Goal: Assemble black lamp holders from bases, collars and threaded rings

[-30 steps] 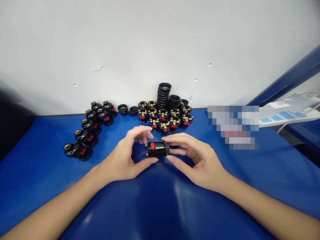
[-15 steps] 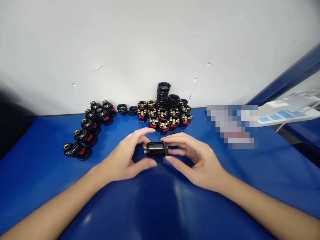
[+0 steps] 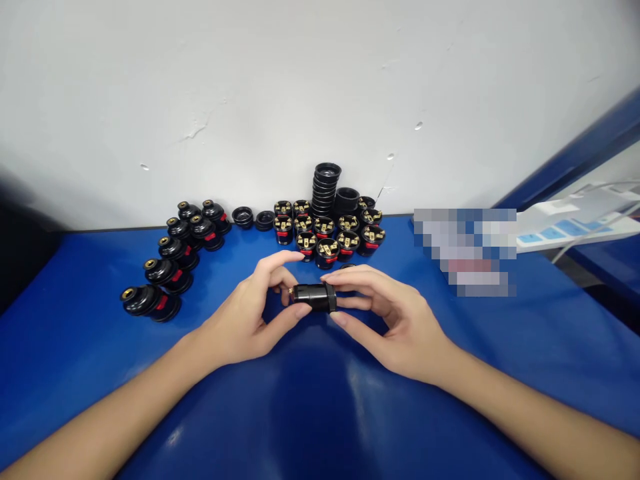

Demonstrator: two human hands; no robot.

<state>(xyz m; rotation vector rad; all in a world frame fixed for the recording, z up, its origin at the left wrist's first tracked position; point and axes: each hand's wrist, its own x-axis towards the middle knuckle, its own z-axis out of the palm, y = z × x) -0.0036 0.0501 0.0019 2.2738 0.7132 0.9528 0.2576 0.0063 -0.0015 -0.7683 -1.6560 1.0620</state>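
A black lamp socket [image 3: 311, 297] lies sideways between my two hands above the blue table, brass terminals at its left end. My right hand [image 3: 395, 317] is closed on its right end, with thumb and fingers around the black ring [image 3: 331, 297] there. At the other end my left hand [image 3: 245, 313] has its thumb against the socket's body and curled fingers behind it, while the index finger stays raised. Just beyond my hands stand several black sockets [image 3: 327, 252] with brass terminals on top and red parts on their sides.
Several domed black sockets [image 3: 165, 275] stand in rows on the left of the blue table [image 3: 310, 413]. Two black caps [image 3: 243, 217] and a stack of black rings [image 3: 327, 190] are near the white wall [image 3: 280, 87]. A blurred-out item [image 3: 465, 253] lies at right.
My left thumb has moved up and in onto the socket, and the left fingers have closed nearer its terminal end. The right hand keeps its hold on the ring end.
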